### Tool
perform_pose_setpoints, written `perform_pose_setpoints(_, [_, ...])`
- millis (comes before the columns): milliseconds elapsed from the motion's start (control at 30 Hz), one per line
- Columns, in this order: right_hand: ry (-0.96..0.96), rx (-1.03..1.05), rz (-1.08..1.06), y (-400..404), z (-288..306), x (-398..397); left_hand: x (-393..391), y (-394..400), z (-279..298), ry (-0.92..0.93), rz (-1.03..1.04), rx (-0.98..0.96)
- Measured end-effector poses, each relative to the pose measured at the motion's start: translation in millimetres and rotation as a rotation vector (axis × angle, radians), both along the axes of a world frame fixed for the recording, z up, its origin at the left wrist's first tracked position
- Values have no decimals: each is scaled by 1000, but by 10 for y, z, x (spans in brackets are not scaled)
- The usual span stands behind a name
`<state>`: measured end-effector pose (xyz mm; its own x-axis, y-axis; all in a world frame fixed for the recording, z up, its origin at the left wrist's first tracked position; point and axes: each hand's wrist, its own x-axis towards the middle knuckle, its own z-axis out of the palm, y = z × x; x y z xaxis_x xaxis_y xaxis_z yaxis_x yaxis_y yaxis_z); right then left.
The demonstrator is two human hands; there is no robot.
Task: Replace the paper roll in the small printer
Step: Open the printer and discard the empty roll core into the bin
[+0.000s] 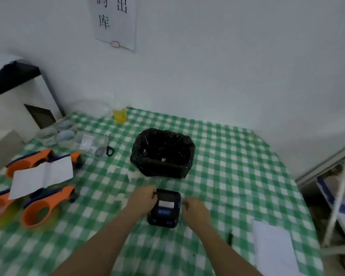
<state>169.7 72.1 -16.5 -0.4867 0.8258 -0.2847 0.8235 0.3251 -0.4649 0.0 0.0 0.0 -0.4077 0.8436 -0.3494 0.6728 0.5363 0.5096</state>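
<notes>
A small black printer (164, 209) lies on the green checked tablecloth (237, 176) near the front middle. White paper shows in its upper window, above a blue lit panel. My left hand (142, 199) rests against the printer's left upper side, fingers curled on its edge. On the printer's right side is my right hand (195, 209), with its fingers bent close to the casing. Whether either hand truly grips the printer is hard to tell through the blur. No loose paper roll is visible.
A small bin lined with a black bag (162, 153) stands just behind the printer. Orange tape dispensers (46, 206) and a white paper (41, 176) lie at the left. A white sheet (275, 248) and a black pen (230, 237) lie at the right. A metal shelf (335, 196) stands beyond the table.
</notes>
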Motion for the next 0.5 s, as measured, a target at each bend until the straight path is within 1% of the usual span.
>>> perform_pose_setpoints(133, [-56, -82, -49, -6, -119, 73, 38, -51, -193, -30, 1, -61])
perform_pose_setpoints(233, [-30, -123, -99, 31, -220, 73, 56, -97, -348, -56, 6, -55])
perform_pose_setpoints(367, [58, -216, -187, 142, -308, -32, 44, -116, -441, -104, 21, -16])
perform_pose_setpoints(500, [46, -351, -236, 275, -420, -135, 4, -100, -496, -135, 12, -22])
